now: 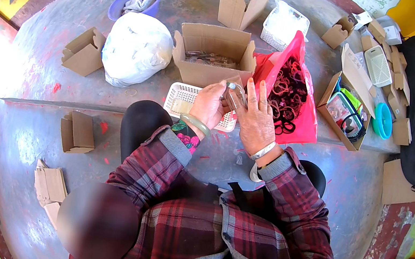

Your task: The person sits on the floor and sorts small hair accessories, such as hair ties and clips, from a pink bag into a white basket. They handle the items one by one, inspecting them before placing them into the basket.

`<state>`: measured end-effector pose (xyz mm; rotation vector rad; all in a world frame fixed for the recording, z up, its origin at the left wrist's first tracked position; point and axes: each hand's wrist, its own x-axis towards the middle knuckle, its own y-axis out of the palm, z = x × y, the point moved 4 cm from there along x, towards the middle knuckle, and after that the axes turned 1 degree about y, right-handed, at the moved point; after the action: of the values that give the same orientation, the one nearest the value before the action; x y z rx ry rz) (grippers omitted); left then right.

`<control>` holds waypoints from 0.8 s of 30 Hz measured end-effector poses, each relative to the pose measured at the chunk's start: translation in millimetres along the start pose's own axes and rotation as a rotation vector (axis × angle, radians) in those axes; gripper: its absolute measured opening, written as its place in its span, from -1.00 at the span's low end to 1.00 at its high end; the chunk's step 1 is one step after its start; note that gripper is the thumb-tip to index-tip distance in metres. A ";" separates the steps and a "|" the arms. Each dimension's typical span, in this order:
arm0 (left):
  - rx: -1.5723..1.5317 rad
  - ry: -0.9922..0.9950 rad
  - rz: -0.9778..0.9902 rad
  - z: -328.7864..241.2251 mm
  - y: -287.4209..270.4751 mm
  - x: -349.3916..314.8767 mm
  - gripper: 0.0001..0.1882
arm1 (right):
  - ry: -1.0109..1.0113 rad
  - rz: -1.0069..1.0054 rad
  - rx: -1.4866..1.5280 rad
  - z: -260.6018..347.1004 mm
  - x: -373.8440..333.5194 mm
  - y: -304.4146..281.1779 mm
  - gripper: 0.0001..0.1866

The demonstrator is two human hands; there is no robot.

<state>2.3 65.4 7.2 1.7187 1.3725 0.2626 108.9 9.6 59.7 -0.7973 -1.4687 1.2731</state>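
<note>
My left hand pinches a small clear plastic piece, perhaps a bag or case, above the white slotted basket. My right hand lies against the plastic's other side, its fingers stretched out and apart. Whether its thumb grips the plastic is hidden. Just beyond my hands stands an open cardboard box with clear packets inside. To the right, a bright pink plastic bag gapes around many dark red and black hair ties.
At the left are a stuffed white bag, a purple basin and small cardboard boxes. Farther back stand another carton and a white basket. A box of supplies and a turquoise ring-shaped item lie right.
</note>
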 end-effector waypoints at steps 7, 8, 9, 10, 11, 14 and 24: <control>0.010 0.021 0.100 4.8 1.8 -0.5 -0.74 | 0.035 -0.010 -0.057 -1.6 -1.0 8.6 -0.40; 0.013 0.031 0.106 6.3 2.5 -0.7 -0.74 | 0.046 -0.001 -0.068 -2.1 -0.8 8.7 -0.39; 0.016 0.042 0.110 6.7 3.2 -1.3 -0.74 | 0.055 0.006 -0.078 -2.2 -0.1 8.3 -0.39; 0.017 0.041 0.110 7.6 3.0 -1.1 -0.74 | 0.065 0.014 -0.088 -2.7 0.5 8.3 -0.38; 0.018 0.041 0.109 8.6 2.4 -0.5 -0.74 | 0.055 0.000 -0.110 -2.9 0.9 8.1 -0.38; -0.004 0.030 0.110 8.5 3.1 -1.4 -0.74 | 0.032 -0.025 -0.134 -5.4 1.0 8.1 -0.39; -0.190 0.173 -0.008 -9.2 -16.3 7.8 -0.74 | 0.284 -0.157 0.817 -32.6 2.7 7.6 -0.59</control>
<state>-11.8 76.5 -2.2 1.5617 1.4293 0.5307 138.2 23.9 51.6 -0.2835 -0.6619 1.4079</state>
